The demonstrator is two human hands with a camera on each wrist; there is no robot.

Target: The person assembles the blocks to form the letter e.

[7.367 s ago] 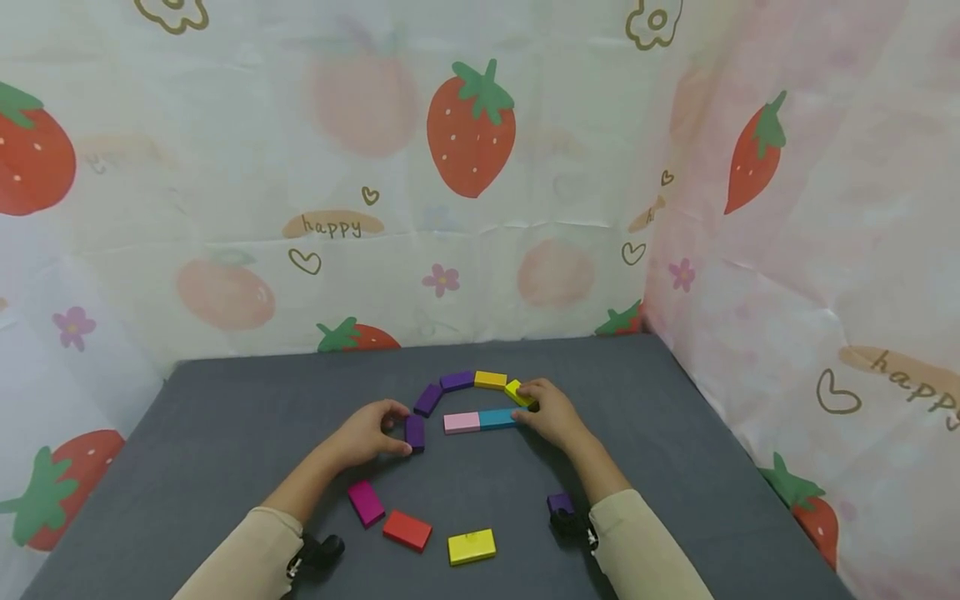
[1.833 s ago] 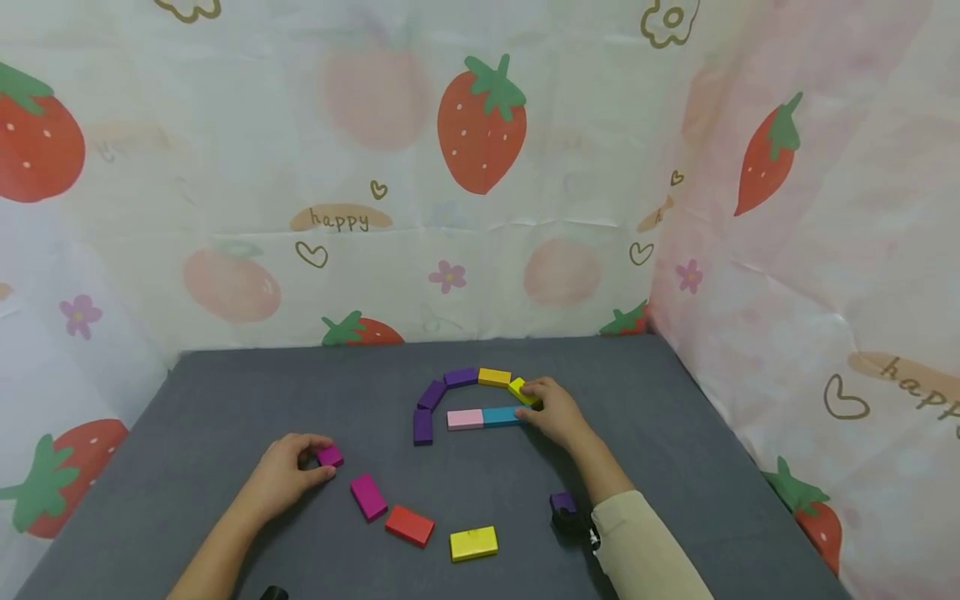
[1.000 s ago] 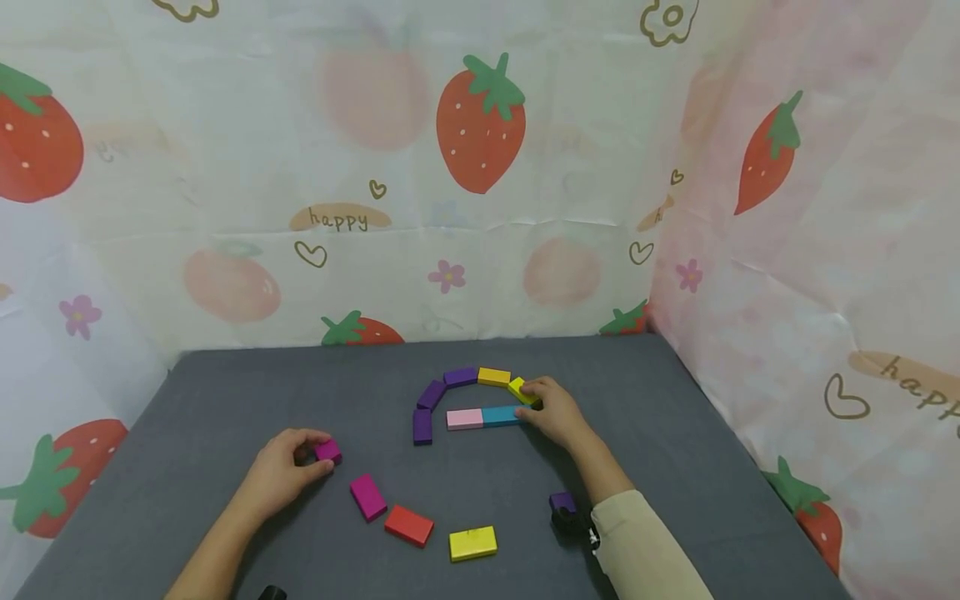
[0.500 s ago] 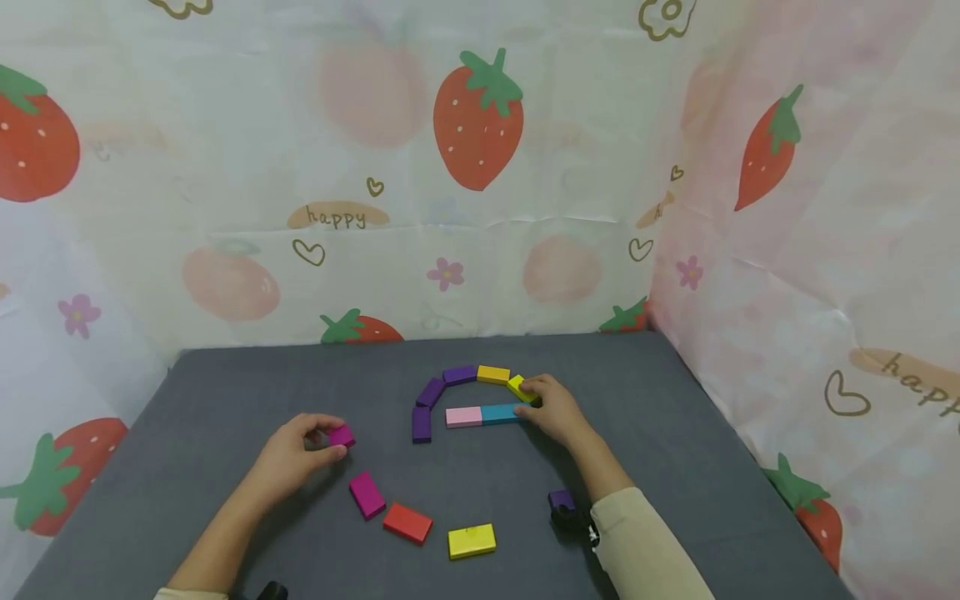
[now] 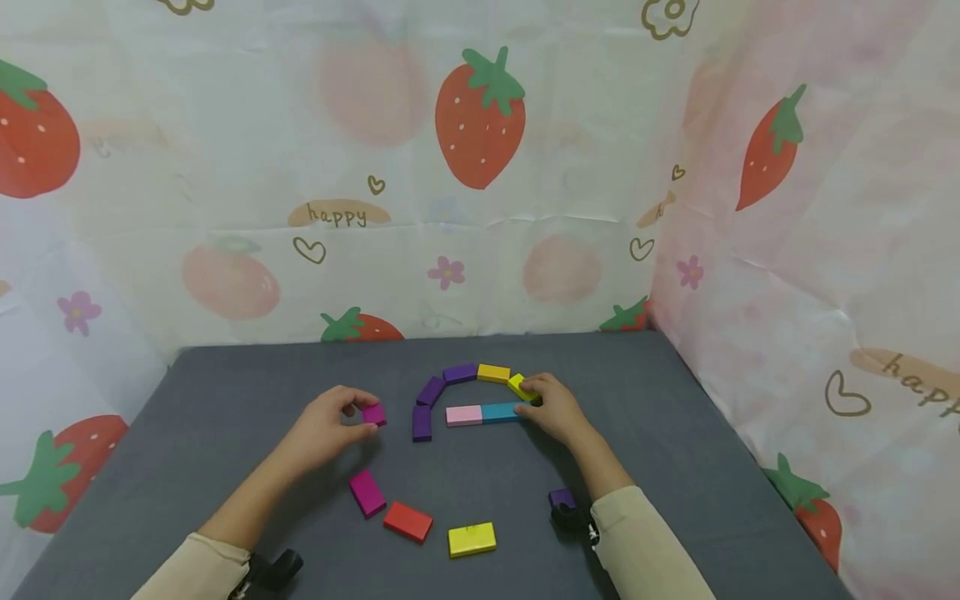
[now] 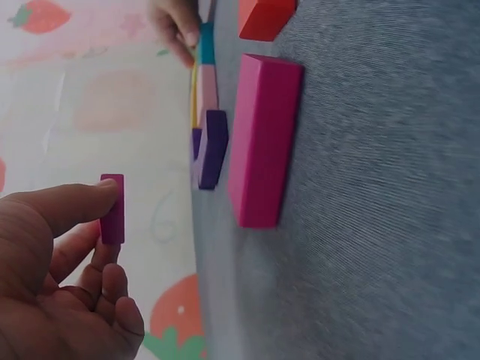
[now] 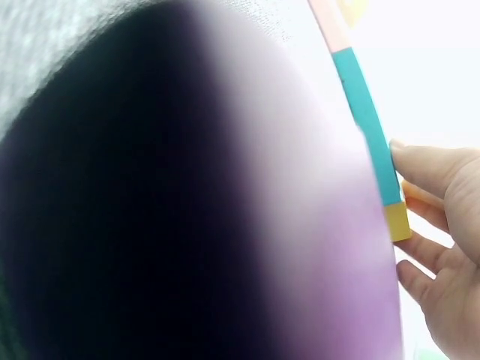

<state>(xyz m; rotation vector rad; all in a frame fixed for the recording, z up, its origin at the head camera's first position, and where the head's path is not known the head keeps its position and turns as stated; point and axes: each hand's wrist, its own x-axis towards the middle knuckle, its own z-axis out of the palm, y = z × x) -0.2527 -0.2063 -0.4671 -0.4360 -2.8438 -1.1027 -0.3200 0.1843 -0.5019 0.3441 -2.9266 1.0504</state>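
Observation:
In the head view my left hand (image 5: 322,425) pinches a magenta block (image 5: 374,414) between thumb and fingers, raised over the table left of the purple blocks. The left wrist view shows this block (image 6: 112,210) edge-on under the thumb. At the right end of an arch, my right hand (image 5: 555,408) holds a yellow block (image 5: 521,386), its thumb over the blue block (image 5: 498,412). The hand hides part of both. A pink block (image 5: 463,415) adjoins the blue one. Several purple blocks (image 5: 422,423) and a darker yellow block (image 5: 493,373) form the rest of the arch.
Nearer me on the grey table (image 5: 637,467) lie another magenta block (image 5: 367,493), a red block (image 5: 408,522) and a yellow block (image 5: 472,540). A purple block (image 5: 561,499) sits by the right wrist, partly hidden. Strawberry-printed cloth (image 5: 480,250) hangs behind.
My left hand has left the purple block, picked up the magenta block at the left, and moved it right and away from me towards the arch. My right hand has stayed in place.

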